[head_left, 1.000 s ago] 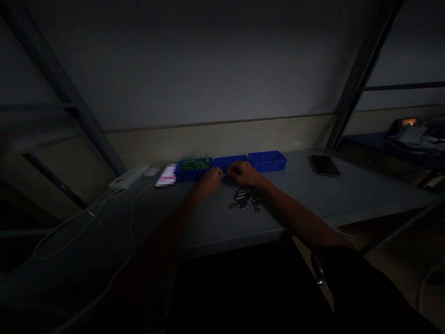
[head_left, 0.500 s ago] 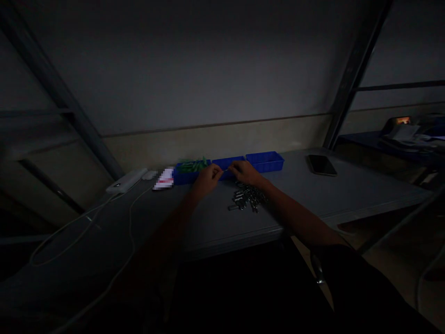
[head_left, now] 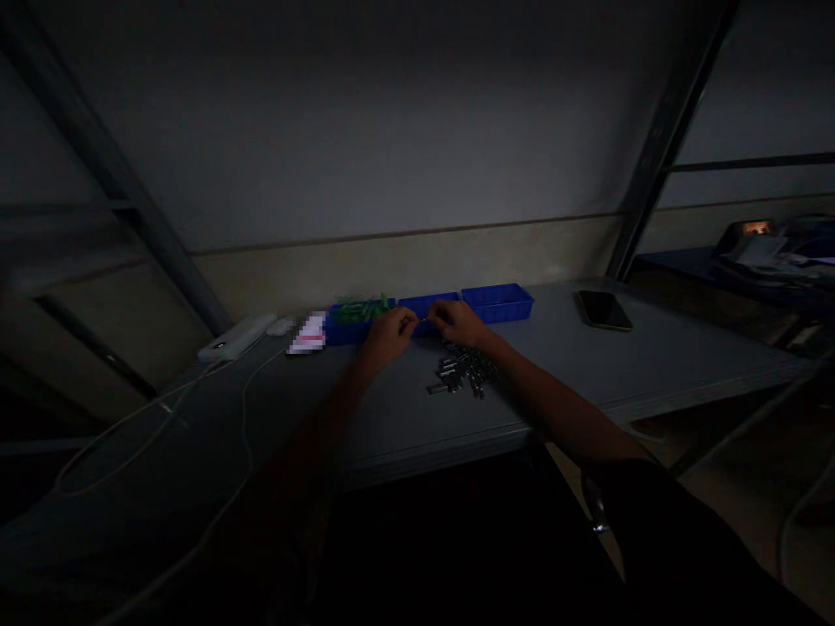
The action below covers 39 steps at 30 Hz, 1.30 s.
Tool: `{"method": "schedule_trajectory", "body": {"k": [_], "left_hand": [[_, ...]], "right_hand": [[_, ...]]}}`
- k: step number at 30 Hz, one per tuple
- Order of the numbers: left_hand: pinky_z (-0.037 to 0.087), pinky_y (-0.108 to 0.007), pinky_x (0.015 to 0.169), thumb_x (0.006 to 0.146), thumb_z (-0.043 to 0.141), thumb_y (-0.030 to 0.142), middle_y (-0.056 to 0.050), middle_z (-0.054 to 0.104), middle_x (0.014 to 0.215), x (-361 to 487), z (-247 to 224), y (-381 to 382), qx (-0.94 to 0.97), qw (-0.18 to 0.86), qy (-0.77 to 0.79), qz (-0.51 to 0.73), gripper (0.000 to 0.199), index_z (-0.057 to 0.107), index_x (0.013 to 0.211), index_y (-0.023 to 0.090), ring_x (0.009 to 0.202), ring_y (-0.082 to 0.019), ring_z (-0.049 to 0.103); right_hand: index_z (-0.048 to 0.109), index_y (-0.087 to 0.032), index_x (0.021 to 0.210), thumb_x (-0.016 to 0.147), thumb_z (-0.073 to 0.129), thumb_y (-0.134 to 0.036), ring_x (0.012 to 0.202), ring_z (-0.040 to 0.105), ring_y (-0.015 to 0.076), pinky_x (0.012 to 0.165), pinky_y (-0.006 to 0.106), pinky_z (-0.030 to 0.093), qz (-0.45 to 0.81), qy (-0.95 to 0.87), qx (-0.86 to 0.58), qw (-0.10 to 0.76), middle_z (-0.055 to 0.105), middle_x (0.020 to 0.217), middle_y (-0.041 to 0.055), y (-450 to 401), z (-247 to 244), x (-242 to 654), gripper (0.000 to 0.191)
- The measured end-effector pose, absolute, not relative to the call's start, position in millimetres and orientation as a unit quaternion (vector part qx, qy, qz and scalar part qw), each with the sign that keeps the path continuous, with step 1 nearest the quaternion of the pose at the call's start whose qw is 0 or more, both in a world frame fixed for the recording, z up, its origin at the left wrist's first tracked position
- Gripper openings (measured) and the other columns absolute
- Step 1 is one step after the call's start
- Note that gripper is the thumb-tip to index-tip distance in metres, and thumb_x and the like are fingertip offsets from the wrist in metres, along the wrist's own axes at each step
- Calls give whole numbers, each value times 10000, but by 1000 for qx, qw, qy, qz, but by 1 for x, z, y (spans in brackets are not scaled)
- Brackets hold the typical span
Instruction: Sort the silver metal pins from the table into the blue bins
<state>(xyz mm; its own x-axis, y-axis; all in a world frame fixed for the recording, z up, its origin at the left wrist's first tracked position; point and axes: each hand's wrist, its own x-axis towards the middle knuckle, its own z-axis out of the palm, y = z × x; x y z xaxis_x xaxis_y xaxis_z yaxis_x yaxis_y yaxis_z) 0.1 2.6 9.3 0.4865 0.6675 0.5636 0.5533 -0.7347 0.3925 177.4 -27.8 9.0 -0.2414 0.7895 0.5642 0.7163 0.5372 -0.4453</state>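
Left hand (head_left: 390, 336), right hand (head_left: 458, 324): fingers closed on tiny piece (head_left: 423, 320), near tabletop's (head_left: 561, 335) far edge; fine handling, seemingly; next needs steadiness.

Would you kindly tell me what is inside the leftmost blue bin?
Green pieces are heaped in the leftmost blue bin; whatever lies beneath them is covered and cannot be seen.

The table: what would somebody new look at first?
Probably the blue bins along the back of the table, the left bin heaped with green bits. Next, the left hand and right hand, pinched on a tiny piece before the middle bin. Then the shiny metal pile, lower in the picture.
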Motion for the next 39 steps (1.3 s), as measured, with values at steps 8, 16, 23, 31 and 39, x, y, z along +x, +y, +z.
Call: {"method": "schedule_trajectory", "body": {"k": [8, 16, 23, 31, 39], "left_hand": [[450, -290, 705, 752, 523, 204, -64, 694, 839, -1, 12, 1, 864, 65, 394, 305, 178, 682, 816, 160, 745, -187, 608], [443, -278, 683, 738, 522, 191, -55, 715, 811, -1, 19, -6, 863, 75, 412, 284, 205, 719, 786, 166, 712, -185, 622], [443, -284, 675, 743, 513, 216, -54, 716, 823, 1, 18, -7, 851, 63, 435, 286, 207, 713, 781, 181, 761, -206, 633], [442, -277, 632, 735, 539, 237, -42, 660, 711, 1, 9, 0, 838, 79, 417, 342, 186, 662, 851, 159, 647, -168, 588], [424, -263, 620, 777, 496, 283, -21, 606, 671, 2, 14, -4, 845, 62, 394, 357, 178, 629, 798, 167, 617, -146, 542]], "right_hand": [[619, -129, 849, 792, 507, -149, 700, 555, 129, 669, 227, 392, 21, -790, -497, 360, 649, 802, 59, -27, 8, 174, 127], [620, -133, 868, 798, 489, -135, 750, 574, 145, 691, 238, 394, 9, -796, -495, 349, 659, 838, 66, -29, 7, 172, 148], [622, -139, 881, 815, 489, -136, 728, 566, 135, 683, 228, 385, 11, -794, -499, 348, 661, 834, 59, -27, 6, 174, 148], [622, -131, 789, 890, 433, -285, 623, 515, 128, 606, 233, 329, -8, -769, -540, 341, 632, 722, 54, -25, 7, 177, 264], [612, -125, 819, 880, 439, -304, 632, 512, 119, 614, 226, 334, 20, -766, -524, 373, 614, 715, 39, -27, 7, 176, 257]]}}
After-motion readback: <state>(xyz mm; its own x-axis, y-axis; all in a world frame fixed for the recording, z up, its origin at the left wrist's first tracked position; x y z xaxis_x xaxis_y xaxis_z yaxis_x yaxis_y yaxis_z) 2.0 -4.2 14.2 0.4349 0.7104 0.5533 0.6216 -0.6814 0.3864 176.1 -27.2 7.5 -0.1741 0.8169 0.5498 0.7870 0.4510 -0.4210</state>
